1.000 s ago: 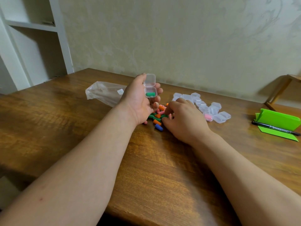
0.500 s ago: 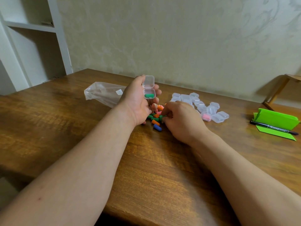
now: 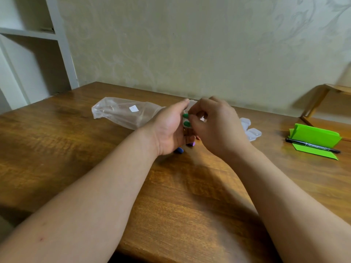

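Note:
My left hand [image 3: 169,130] grips a small clear plastic case [image 3: 185,124] above the wooden table [image 3: 76,149]. One green earplug [image 3: 187,123] lies inside the case. My right hand [image 3: 216,126] pinches a second green earplug [image 3: 185,116] at the case's opening. My hands hide most of the case and its lid. Beneath them lies a pile of coloured earplugs, of which only a blue one [image 3: 179,150] and a purple one [image 3: 191,144] show.
A crumpled clear plastic bag [image 3: 125,112] lies to the left of my hands. Several empty clear cases [image 3: 250,130] sit behind my right hand. Folded green paper [image 3: 315,137] with a black marker [image 3: 313,146] lies at the right. White shelving [image 3: 28,44] stands far left.
My right hand has lifted from the earplug pile with a green earplug and brought it up to the case in my left hand. The view has tilted slightly.

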### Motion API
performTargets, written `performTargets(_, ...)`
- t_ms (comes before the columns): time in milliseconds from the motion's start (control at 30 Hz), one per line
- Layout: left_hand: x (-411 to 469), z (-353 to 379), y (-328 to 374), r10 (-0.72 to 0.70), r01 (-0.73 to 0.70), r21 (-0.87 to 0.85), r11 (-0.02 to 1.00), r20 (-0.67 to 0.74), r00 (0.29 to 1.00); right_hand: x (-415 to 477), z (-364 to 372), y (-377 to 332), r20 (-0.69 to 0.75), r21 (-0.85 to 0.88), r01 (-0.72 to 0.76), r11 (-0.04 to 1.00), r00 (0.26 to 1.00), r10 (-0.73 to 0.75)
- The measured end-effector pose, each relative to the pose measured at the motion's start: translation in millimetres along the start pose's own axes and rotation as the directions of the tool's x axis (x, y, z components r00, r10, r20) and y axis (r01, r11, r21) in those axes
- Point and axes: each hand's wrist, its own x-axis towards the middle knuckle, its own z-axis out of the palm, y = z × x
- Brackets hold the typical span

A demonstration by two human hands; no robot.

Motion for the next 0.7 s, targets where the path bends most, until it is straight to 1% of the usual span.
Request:
performTargets(67,0.6,-0.1,-0.8,-0.01,0.01,0.007,1.0,-0.004,1.0,-1.0,2.3,2.1,0.02,-0.062,0.032,0.998,0.999,-0.03)
performTargets(267,4.3,-3.9,-1.9,-0.015,0.016,0.02,1.0,-0.02,1.0,-1.0,-1.8,3.7,0.002,-0.108,0.051,0.993,0.999,-0.052)
performTargets(467,5.3,-4.8,-2.8,-0.014,0.014,0.017,1.0,-0.02,1.0,-1.2,-0.4,3.6,0.018,-0.099,0.075,0.992,0.997,-0.074)
performTargets(600,3.2,-4.8,-1.7,-0.028,0.028,0.003,1.0,-0.017,0.999,-0.4,-2.1,4.8,-0.052,-0.011,0.018,1.0,0.998,-0.019)
performTargets(700,2.3,-4.2,-1.2,-0.038,0.038,0.0,0.999,-0.003,0.999,1.7,-5.5,6.1,-0.081,0.054,-0.067,0.996,0.994,0.071)
